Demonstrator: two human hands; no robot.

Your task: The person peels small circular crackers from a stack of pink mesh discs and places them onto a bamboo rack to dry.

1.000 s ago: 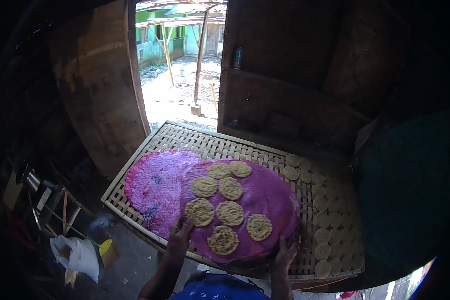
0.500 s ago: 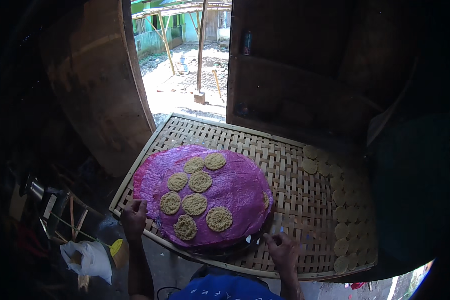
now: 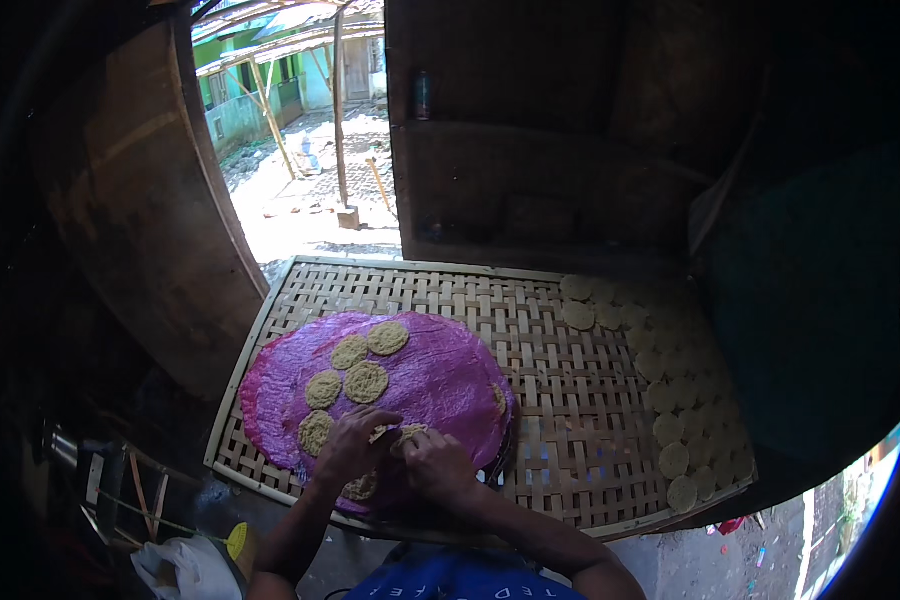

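My left hand (image 3: 353,446) and my right hand (image 3: 438,463) are close together over the near middle of a pink-purple plastic sheet (image 3: 440,365). The right fingers are closed at the edge of a flat, round, tan cracker (image 3: 410,434) with a rough, stringy surface. The left fingers curl over part of another cracker (image 3: 377,433), mostly hidden under them; their exact grip is hard to see. Several like crackers lie on the sheet, one (image 3: 367,382) just beyond my hands and another (image 3: 360,487) partly covered by my left wrist. Beneath the sheet is a woven bamboo tray (image 3: 560,400).
Rows of similar crackers (image 3: 673,460) lie along the tray's right side. A white sack (image 3: 195,570) and a yellow fan-shaped thing (image 3: 237,541) are at lower left. A wooden panel (image 3: 150,200) stands left of the bright doorway (image 3: 310,190); dark boards (image 3: 530,180) stand right.
Both hands have come inward from the sheet's near left and right edges to meet over the crackers. The view has shifted, so the doorway and tray sit further left and lower.
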